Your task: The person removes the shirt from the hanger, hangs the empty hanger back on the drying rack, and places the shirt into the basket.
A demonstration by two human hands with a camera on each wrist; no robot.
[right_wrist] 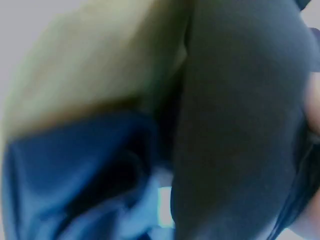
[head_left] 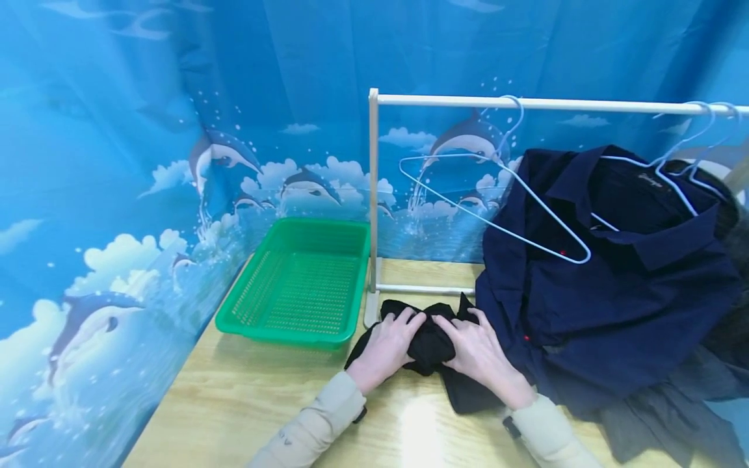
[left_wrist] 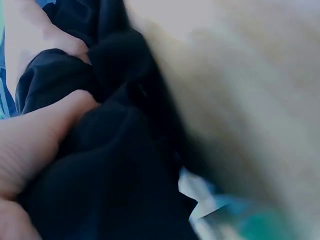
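A bunched black garment (head_left: 432,341) lies over the wooden table in the head view, its exact kind hidden by the folds. My left hand (head_left: 383,344) grips its left part, fingers curled into the cloth. On the other side my right hand (head_left: 478,348) holds the gathered fabric, and a flap hangs out below that wrist. The left wrist view shows the black cloth (left_wrist: 110,175) folded between fingertips. Dark fabric (right_wrist: 240,120) fills much of the right wrist view, with parts of fingers at its right edge.
A green plastic basket (head_left: 292,338) sits left of the white clothes rack (head_left: 373,195). From its rail hang a bare light-blue hanger (head_left: 497,224) and a navy shirt (head_left: 632,305) on a hanger, close to my right hand. Grey cloth (head_left: 673,416) droops at the lower right. A dolphin-print curtain stands behind.
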